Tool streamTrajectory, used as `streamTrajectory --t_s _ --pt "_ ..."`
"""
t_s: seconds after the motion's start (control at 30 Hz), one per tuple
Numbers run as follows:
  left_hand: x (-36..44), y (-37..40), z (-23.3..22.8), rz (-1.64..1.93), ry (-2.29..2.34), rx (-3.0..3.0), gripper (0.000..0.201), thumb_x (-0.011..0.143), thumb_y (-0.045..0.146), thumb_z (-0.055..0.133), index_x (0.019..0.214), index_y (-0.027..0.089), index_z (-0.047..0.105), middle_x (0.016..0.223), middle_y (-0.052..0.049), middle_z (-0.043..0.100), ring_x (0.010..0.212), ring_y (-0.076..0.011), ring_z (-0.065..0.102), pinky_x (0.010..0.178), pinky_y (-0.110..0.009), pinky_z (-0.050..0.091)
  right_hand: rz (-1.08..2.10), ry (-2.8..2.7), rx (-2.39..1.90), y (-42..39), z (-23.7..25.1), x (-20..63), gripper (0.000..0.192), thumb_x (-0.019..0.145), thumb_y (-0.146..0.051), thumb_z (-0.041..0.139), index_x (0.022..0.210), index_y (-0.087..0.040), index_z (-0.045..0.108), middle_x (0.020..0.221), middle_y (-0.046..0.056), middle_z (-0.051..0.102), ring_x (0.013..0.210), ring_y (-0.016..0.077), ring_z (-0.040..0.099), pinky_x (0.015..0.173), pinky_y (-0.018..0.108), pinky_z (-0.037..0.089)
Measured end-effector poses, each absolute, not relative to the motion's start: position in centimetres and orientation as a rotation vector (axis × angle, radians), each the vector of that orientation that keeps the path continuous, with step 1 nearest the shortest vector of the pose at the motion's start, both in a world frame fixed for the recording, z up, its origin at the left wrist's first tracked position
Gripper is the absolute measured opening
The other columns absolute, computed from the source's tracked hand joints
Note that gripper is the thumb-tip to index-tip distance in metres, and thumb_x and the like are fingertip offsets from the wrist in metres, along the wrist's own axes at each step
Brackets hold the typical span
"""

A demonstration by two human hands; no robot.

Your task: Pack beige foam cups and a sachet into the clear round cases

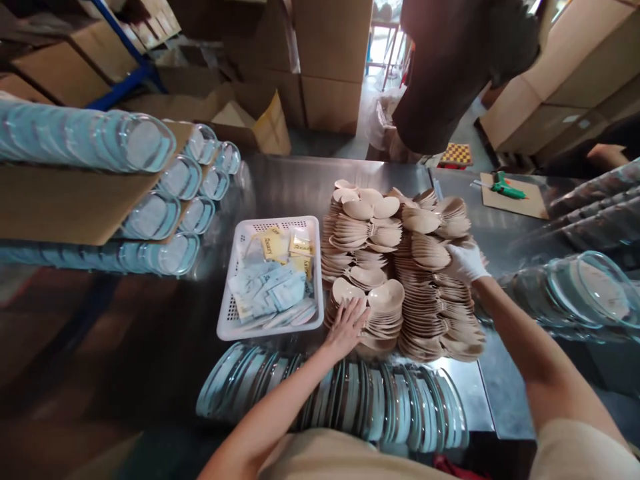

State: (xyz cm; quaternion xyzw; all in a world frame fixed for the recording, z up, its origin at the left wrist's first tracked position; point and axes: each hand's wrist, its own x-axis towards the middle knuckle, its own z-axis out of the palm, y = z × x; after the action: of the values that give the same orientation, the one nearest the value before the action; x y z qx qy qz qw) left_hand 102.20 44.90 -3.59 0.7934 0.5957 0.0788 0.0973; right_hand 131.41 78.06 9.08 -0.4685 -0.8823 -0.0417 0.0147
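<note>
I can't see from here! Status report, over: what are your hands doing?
Left hand flat on stacked wooden spoons. Gloved right hand on the pile's far side. White basket beside, touching nothing.

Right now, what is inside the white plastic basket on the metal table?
The white basket holds loose small sachets: pale blue ones in front, yellow ones behind. They overlap, so what lies under them is hidden.

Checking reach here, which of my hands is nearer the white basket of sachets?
Left. The left hand lies on the spoon stacks just right of the white basket; the gloved right hand is beyond them.
</note>
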Motion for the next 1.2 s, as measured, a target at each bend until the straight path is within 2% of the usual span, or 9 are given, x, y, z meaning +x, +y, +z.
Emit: streamTrajectory --t_s 0.2,0.33,0.47,0.6,0.7,0.8,0.97,1.07,1.2 --pt "102.1 46.3 -4.2 0.106 1.742 2.273 0.085 0.089 0.051 0.075 0.161 0.023 0.04 0.166 -0.019 0.041 0.156 -0.0398 0.033 0.127 -0.065 0.019 -0.122 -2.621 -1.465 73.2 11.3 133.0 0.037 0.078 -0.035 0.065 0.11 -0.015 0.067 0.104 0.022 0.074 0.096 0.0337 0.067 0.091 0.038 0.05" --pt "102.4 46.4 -4.2 0.169 1.772 2.231 0.078 0.089 0.047 0.077 0.157 0.024 0.046 0.16 -0.019 0.047 0.149 -0.0384 0.041 0.125 -0.064 0.024 -0.106 -2.498 -1.413 67.1 9.5 127.4 0.053 0.082 -0.036 0.064 0.13 -0.014 0.059 0.126 0.024 0.067 0.114 0.0381 0.063 0.098 0.043 0.051" --pt "102.0 45.7 -4.2 0.213 1.795 2.211 0.055 0.094 0.043 0.071 0.143 0.019 0.061 0.153 -0.019 0.054 0.145 -0.0351 0.044 0.125 -0.057 0.027 0.261 -2.731 -1.281 61.1 4.2 118.4 0.052 0.083 -0.026 0.063 0.134 -0.015 0.061 0.13 0.022 0.066 0.115 0.0367 0.063 0.099 0.046 0.05" --pt "100.8 44.8 -4.6 0.278 1.736 2.229 0.044 0.099 0.048 0.063 0.13 0.019 0.07 0.134 -0.017 0.066 0.134 -0.0306 0.053 0.127 -0.055 0.026 0.69 -2.908 -1.037 59.8 1.0 114.1 0.07 0.078 -0.027 0.07 0.145 -0.013 0.056 0.143 0.022 0.062 0.127 0.0358 0.061 0.107 0.047 0.048" --pt "100.2 44.8 -4.8 0.324 1.723 2.244 0.048 0.1 0.05 0.06 0.136 0.019 0.067 0.132 -0.015 0.066 0.134 -0.0303 0.053 0.129 -0.057 0.023 0.843 -2.878 -1.156 61.1 1.4 113.5 0.06 0.092 -0.047 0.062 0.144 -0.019 0.059 0.136 0.016 0.069 0.12 0.0307 0.067 0.102 0.041 0.052" --pt "100.4 44.8 -4.4 0.341 1.686 2.277 0.05 0.101 0.049 0.059 0.139 0.017 0.065 0.144 -0.017 0.06 0.142 -0.0313 0.047 0.13 -0.059 0.022 0.727 -2.828 -1.446 61.9 2.4 112.1 0.044 0.101 -0.05 0.045 0.121 -0.024 0.074 0.119 0.013 0.077 0.111 0.0285 0.07 0.094 0.037 0.053" --pt "99.1 41.8 -2.4 0.443 1.503 2.403 0.046 0.105 0.046 0.054 0.145 0.026 0.06 0.159 -0.012 0.049 0.149 -0.0278 0.039 0.132 -0.059 0.018 0.791 -2.376 -1.66 61.5 2.7 109.8 0.028 0.082 -0.048 0.07 0.077 -0.021 0.075 0.083 0.012 0.077 0.09 0.0294 0.069 0.085 0.04 0.053" --pt "95.1 39.1 -0.9 0.59 1.712 2.279 0.045 0.105 0.05 0.054 0.145 0.03 0.06 0.152 -0.008 0.057 0.143 -0.0259 0.047 0.129 -0.052 0.027 0.942 -1.984 -1.638 60.9 3.8 110.7 0.041 0.074 -0.058 0.075 0.078 -0.017 0.071 0.071 0.008 0.072 0.074 0.0232 0.063 0.073 0.038 0.054" --pt "86.7 39.3 0.5 0.645 2.241 1.826 0.039 0.107 0.039 0.051 0.138 0.019 0.063 0.133 -0.015 0.067 0.126 -0.0292 0.06 0.112 -0.047 0.045 1.02 -1.436 -1.393 56.1 7.3 113.1 0.056 0.068 -0.062 0.08 0.095 -0.014 0.071 0.084 0.008 0.075 0.08 0.0197 0.065 0.079 0.037 0.057"
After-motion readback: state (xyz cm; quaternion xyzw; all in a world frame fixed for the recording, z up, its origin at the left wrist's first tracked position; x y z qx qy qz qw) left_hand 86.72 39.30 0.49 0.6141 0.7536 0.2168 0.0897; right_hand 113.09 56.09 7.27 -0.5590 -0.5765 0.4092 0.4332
